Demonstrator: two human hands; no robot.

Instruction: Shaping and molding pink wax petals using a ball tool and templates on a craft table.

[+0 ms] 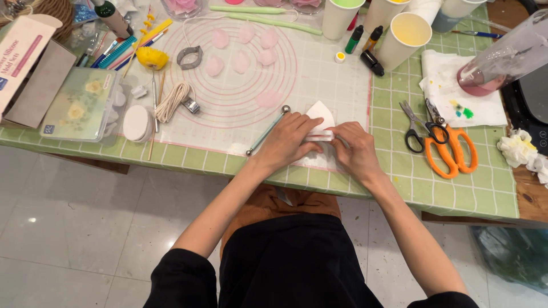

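You stand over a pale tiled floor [74,228] at a table under a green checked cloth [394,171]. On the cloth lies a clear mat with pink circles [319,80], and your work sits at its near edge.

Your left hand [288,140] and right hand [357,148] meet over a white paper piece [321,113]. It is flat and thin, with a curved, pointed top that shows above your knuckles; its lower part is hidden under both hands. The fingers of each hand are drawn together and pressed down on a small white strip [319,135] lying across the paper, pinching it from either side.

Just left of your left hand lies a metal ball tool [267,131], slanted. Well to the right are orange-handled scissors [454,149] beside smaller black-handled snips [415,128]. Farther up the mat lie pink petal pieces [242,48], small and rounded.
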